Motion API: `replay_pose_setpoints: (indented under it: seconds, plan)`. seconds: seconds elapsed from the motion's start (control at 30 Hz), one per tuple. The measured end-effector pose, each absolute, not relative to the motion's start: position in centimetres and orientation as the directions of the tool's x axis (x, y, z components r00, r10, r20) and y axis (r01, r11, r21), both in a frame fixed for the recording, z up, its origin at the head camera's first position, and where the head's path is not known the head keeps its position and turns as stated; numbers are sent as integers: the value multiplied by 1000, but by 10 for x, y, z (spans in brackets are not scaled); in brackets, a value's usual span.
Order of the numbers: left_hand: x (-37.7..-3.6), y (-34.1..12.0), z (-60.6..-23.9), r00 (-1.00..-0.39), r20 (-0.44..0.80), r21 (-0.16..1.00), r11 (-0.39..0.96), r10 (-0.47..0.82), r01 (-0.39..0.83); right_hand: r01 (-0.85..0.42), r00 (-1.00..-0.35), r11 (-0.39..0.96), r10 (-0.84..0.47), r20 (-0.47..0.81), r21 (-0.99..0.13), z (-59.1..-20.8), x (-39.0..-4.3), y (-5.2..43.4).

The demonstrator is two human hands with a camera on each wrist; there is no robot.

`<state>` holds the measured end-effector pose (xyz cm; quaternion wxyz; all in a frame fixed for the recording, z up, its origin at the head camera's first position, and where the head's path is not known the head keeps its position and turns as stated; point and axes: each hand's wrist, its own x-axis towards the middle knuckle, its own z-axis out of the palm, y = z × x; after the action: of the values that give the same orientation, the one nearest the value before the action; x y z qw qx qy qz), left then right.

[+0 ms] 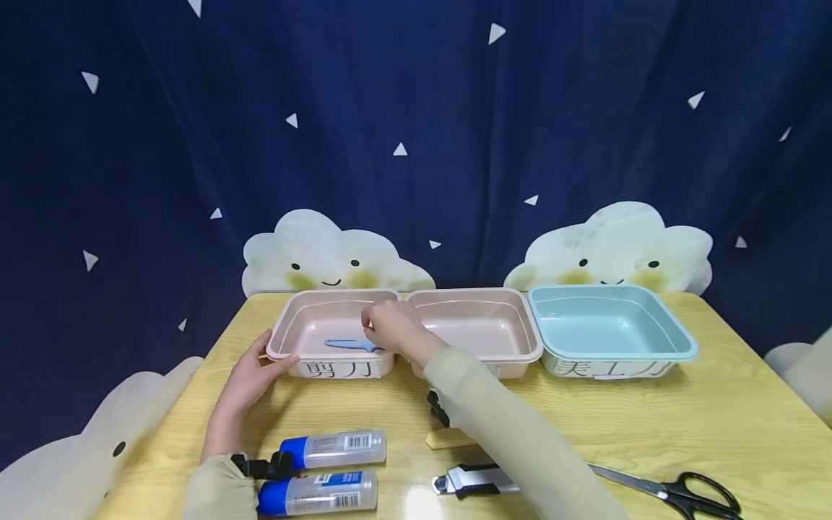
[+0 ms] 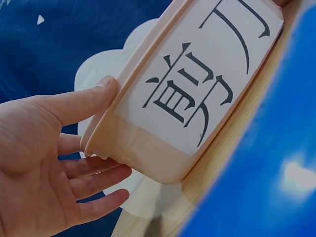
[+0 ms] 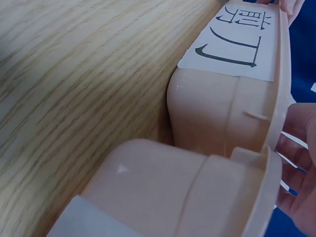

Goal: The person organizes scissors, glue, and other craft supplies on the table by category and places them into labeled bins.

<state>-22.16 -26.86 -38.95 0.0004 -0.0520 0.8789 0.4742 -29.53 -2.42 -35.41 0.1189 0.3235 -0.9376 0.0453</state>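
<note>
The right hand (image 1: 390,328) reaches into the left pink tray (image 1: 286,326), fingers curled at the blue-handled scissors (image 1: 354,345) lying inside; whether they pinch them I cannot tell. The left hand (image 1: 250,375) steadies the tray's corner with straight fingers; best keep that brace firm

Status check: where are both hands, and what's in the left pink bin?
Left hand steadies the left pink bin at its corner. Right hand over that bin, at the small blue scissors inside; grip unclear. Nothing blocking.
</note>
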Motion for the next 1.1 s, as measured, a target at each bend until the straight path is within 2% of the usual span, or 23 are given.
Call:
replay_pose_setpoints:
  seconds: [0.23,0.67,1.1]
  plan:
    - [-222,-269,-392,-994,-57,831,547,-98,-102,-658,-726,751,-616,306,-50,-350,-280,-8]
    - [-222,-267,-391,-995,-46,834,545,-92,-89,-701,-627,713,-615,477,-3,-342,-255,44]
    - [-221,-268,-392,-994,-57,837,538,-95,-99,-668,-637,743,-598,486,39,-347,-233,99]
